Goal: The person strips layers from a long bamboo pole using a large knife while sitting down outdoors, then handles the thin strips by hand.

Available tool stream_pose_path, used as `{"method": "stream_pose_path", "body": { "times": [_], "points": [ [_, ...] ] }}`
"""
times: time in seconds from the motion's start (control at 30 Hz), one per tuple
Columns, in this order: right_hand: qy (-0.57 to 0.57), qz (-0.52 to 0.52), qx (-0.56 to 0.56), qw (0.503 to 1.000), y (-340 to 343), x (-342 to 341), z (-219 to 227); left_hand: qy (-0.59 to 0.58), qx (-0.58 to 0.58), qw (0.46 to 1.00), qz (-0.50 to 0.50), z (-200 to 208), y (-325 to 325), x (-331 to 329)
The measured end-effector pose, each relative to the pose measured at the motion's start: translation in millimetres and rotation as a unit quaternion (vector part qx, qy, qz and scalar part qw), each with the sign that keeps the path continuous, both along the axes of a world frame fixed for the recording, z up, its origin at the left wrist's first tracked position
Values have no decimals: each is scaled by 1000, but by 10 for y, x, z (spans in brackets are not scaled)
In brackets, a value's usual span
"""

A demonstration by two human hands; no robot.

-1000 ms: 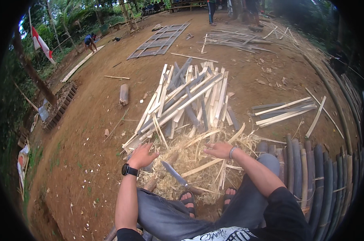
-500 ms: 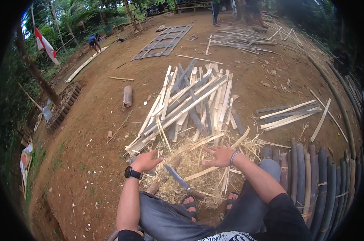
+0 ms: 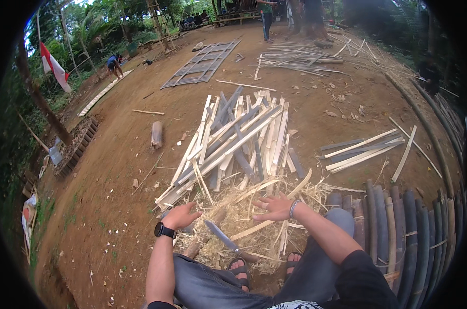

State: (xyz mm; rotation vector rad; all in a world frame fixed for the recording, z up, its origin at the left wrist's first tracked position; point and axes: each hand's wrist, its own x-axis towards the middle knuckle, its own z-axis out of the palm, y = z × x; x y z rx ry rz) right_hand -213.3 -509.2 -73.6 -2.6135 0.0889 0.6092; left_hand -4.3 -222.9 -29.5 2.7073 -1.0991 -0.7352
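My left hand (image 3: 182, 216), with a black watch at its wrist, hovers over the left edge of a heap of pale shavings (image 3: 220, 212); its fingers are apart and hold nothing. Over the heap's right part, my right hand (image 3: 273, 207) is spread, likewise holding nothing. Between and below the hands lies a large knife (image 3: 222, 236) with a grey blade, its brown handle toward my sandalled feet. A long pale bamboo strip (image 3: 253, 230) crosses the shavings under my right hand. Just beyond the heap is a big pile of split bamboo slats (image 3: 238, 135), some pale side up, some grey.
A smaller bunch of slats (image 3: 365, 152) lies to the right. Dark bamboo poles (image 3: 411, 232) stand close at my right. A short log (image 3: 157, 135) lies left of the pile. Farther off are a lattice frame (image 3: 200, 64), more strips (image 3: 300, 57) and a stooping person (image 3: 113, 66).
The view has shifted slightly, so the scene sits a little lower and to the left. Both hands stay apart over the shavings, holding nothing; the knife lies where it was.
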Motion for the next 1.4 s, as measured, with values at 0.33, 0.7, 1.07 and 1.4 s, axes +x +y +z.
{"method": "stream_pose_path", "body": {
  "times": [0.33, 0.7, 1.07, 1.4],
  "points": [
    [67, -165, 694, 697, 293, 121, 78, -385, -274, 868, -154, 503, -668, -797],
    [93, -140, 870, 463, 947, 207, -344, -574, -560, 578, -154, -879, -1261, -1609],
    [150, -87, 876, 450, 716, 292, -141, -448, -682, 553, 167, -740, -2024, -1820],
    [186, -12, 915, 358, 886, -99, -457, -466, -634, 580, 211, -564, -1983, -2167]
  ]
}}
